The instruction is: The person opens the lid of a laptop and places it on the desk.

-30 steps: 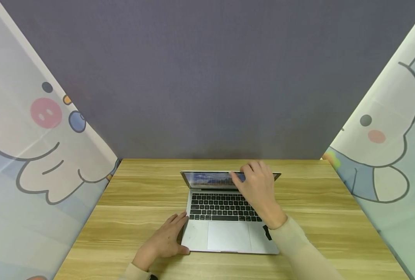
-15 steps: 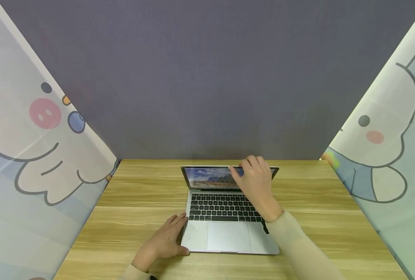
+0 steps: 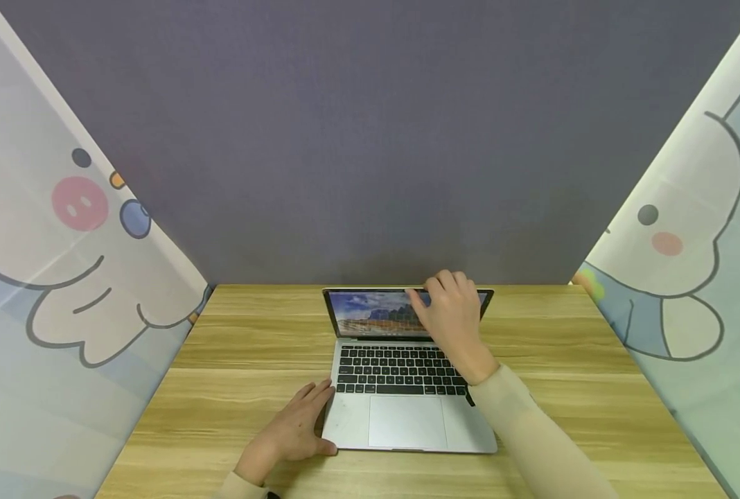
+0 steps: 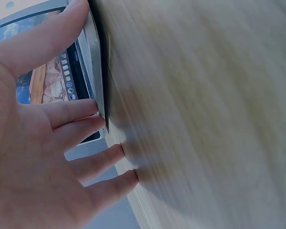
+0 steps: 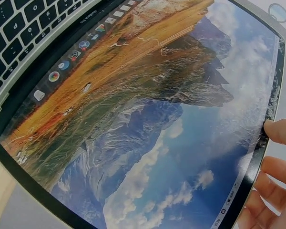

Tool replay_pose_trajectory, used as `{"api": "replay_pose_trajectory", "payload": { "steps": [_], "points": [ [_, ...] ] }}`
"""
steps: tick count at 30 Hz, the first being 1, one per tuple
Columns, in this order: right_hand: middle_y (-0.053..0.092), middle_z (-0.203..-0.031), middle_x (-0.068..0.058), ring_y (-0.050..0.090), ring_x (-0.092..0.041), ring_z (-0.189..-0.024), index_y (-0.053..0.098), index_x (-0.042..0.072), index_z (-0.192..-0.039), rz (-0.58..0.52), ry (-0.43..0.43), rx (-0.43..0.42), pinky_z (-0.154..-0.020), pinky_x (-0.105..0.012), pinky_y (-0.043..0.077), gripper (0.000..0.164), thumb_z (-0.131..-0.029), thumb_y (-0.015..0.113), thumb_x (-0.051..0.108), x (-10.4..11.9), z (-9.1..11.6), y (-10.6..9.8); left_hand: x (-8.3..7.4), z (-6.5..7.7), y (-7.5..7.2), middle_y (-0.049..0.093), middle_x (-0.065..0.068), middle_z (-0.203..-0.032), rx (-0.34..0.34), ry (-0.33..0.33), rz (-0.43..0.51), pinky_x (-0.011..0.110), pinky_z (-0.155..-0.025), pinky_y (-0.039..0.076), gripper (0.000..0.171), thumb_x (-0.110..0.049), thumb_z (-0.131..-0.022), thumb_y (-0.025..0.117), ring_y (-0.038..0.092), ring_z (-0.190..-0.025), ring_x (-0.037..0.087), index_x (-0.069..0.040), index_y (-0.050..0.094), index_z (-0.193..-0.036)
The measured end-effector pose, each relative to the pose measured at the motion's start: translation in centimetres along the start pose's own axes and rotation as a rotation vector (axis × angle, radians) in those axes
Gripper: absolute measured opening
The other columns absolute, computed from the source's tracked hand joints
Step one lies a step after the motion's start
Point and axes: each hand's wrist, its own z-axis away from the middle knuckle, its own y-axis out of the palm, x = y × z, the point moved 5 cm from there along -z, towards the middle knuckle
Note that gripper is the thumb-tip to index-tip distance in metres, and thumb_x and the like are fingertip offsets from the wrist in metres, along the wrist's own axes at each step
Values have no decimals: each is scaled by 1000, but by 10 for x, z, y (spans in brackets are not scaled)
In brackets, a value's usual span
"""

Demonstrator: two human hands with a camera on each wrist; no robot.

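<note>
A silver laptop lies on the wooden table with its lid raised and its lit screen showing a mountain landscape. My right hand pinches the top edge of the lid, thumb on the screen side and fingers behind it. In the right wrist view the thumb presses the black bezel near the screen's top. My left hand rests at the laptop's front left corner, fingers extended along the left side and thumb at the front edge. The left wrist view shows the left fingertips on the tabletop and along the laptop's side.
The wood-grain table extends around the laptop. A dark grey panel stands behind it, and cartoon-printed curtains hang at both sides. A small black piece shows beside the right sleeve.
My right hand has moved up and back with the lid, tilting it further open so more of the screen shows. The left hand and laptop base have stayed in place.
</note>
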Motion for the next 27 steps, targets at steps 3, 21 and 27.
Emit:
{"api": "replay_pose_trajectory", "payload": {
  "steps": [3, 21, 27],
  "points": [
    [63, -78, -13, 56, -34, -71, 70, 2, -77, 10, -7, 9, -59, -45, 46, 34, -83, 87, 32, -1, -2, 2, 0, 0, 0, 35, 17, -161, 0, 0, 2, 67, -109, 36, 105, -44, -69, 91, 32, -143, 51, 1, 44, -151],
    [58, -75, -12, 53, -33, -68, 72, 2, -78, 52, -9, 50, -56, -44, 45, 36, -84, 84, 35, -10, -15, 20, -1, -1, -1, 36, 18, -161, 12, -20, 8, 68, -109, 35, 105, -44, -69, 91, 32, -144, 50, 2, 44, -151],
    [58, -76, -12, 53, -33, -69, 71, 3, -80, 48, 13, 86, -57, -44, 44, 35, -87, 82, 35, -13, -18, 25, 0, -1, 0, 35, 18, -161, 14, -18, 4, 67, -110, 35, 104, -44, -70, 91, 32, -144, 50, 1, 44, -151]
  ]
}}
